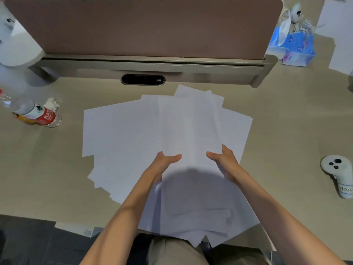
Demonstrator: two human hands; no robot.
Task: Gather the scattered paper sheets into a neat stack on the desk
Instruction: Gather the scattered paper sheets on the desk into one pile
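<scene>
- Khaki trouser cloth (172, 251) sits nearest to us at the bottom of the view, below the near rim of the beige desk (277, 131).
- White paper sheets (118, 134) lie fanned across the middle of the desk, overlapping at many angles. The nearest corners hang over the rim above our lap.
- Our two bare forearms reach forward over this loose pile, side by side.
- Our left hand (164, 161) grips the left edge of a top sheaf (189, 127) of the white sheets, thumb pressed on the upper face and fingers hidden beneath.
- Our right hand (223, 159) grips the right edge of the same sheaf, thumb on top and pointing inward.
- The sheaf runs lengthwise away from us over the centre of the pile, and a dark rounded shadow lies on the paper between our wrists.
- At right, well apart from the paper, a white handheld controller with black buttons (336, 171) lies on the desk, with a handwritten label round its grip.
- At left, a clear plastic bottle with a red label (36, 112) sits on the desk, with a crumpled white tissue (52, 104) just beside it.
- Just beyond the far tip of the paper, a black oval slot (142, 79) is set in the front of a grey raised shelf (210, 67).
- A brown rounded partition panel (143, 25) stands along the shelf and spans most of the background.
- In the far right corner are blue-and-white packets (298, 48), too blurred for us to identify.
</scene>
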